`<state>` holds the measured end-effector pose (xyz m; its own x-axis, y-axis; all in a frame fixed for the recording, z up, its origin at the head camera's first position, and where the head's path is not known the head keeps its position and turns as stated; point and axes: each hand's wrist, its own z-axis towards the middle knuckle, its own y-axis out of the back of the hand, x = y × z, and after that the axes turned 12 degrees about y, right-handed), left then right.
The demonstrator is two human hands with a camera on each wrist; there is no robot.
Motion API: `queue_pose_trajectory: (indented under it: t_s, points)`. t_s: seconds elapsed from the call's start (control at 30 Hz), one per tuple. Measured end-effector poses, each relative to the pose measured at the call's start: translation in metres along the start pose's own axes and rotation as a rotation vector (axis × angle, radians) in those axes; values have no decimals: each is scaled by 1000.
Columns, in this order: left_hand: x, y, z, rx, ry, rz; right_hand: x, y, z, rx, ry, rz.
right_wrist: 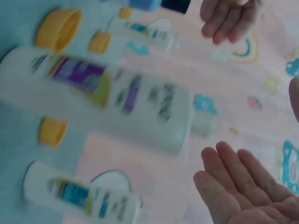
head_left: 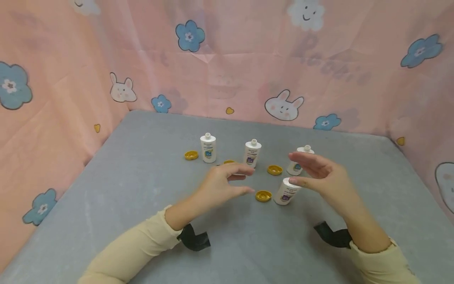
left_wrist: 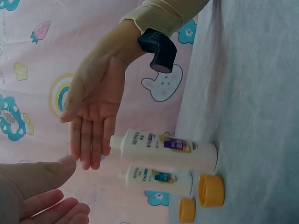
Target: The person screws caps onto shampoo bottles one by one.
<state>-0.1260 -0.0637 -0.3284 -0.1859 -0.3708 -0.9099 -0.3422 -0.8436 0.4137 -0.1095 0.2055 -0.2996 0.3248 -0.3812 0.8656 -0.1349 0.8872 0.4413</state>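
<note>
My right hand [head_left: 328, 177] hovers, fingers extended, over a white bottle with a purple label [head_left: 285, 193]; its thumb covers the neck in the head view. The right wrist view has the fingers apart from that bottle [right_wrist: 107, 100]. Behind it stands a teal-labelled bottle [head_left: 294, 169], partly hidden by the hand. My left hand [head_left: 223, 182] is in the air with thumb and fingers spread, holding nothing. A gold cap [head_left: 263, 196] lies beside the front bottle, and a second gold cap [head_left: 274, 170] lies farther back. The bottles' visible necks are uncapped.
Farther back stand another purple-labelled bottle [head_left: 252, 154] and a teal-labelled one [head_left: 208, 149]. A gold cap [head_left: 191, 155] lies left of them; another [head_left: 229, 161] shows behind my left hand. A pink patterned cloth [head_left: 220, 79] borders the grey table [head_left: 142, 177].
</note>
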Motion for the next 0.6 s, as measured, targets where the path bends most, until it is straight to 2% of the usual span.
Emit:
queue_pose_trajectory:
  t_s: [0.1, 0.23, 0.43, 0.6]
  points:
    - [1, -11, 6, 32, 69, -27, -13, 12, -4, 18, -19, 73]
    - [2, -22, 16, 75, 147, -39, -27, 18, -5, 65, -45, 117]
    - [8, -42, 33, 121, 215, -10, -42, 16, -2, 147, -124, 57]
    - [17, -53, 39, 134, 283, 45, -51, 12, -1, 214, -138, 12]
